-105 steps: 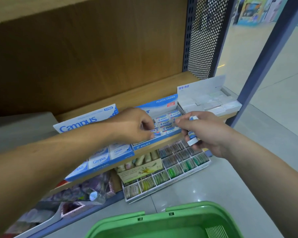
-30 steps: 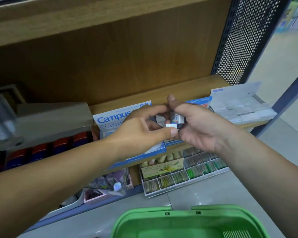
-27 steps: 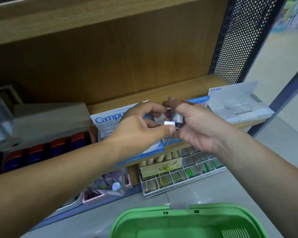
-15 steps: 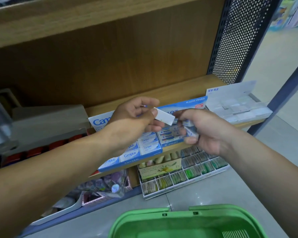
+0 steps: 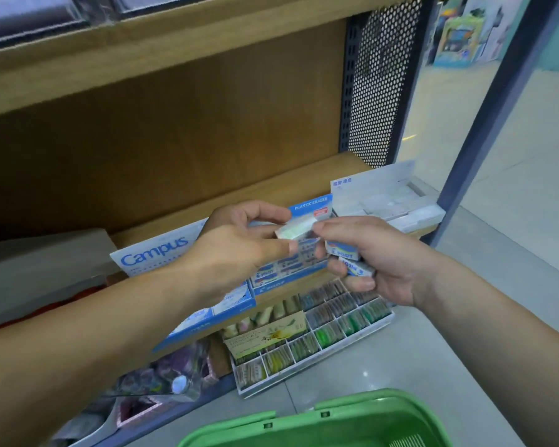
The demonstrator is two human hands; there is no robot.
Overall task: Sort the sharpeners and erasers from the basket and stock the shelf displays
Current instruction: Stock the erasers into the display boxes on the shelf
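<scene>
While hands hold erasers, one left, two right

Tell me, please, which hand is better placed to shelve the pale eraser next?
Probably the left hand: it pinches the pale eraser, while the right hand is full of blue-labelled erasers.

1. Three boxes sit in a row on the shelf: left box, middle box, right box.
2. A divided tray lies below (partly under the shelf).
3. The basket stands before it.
</scene>
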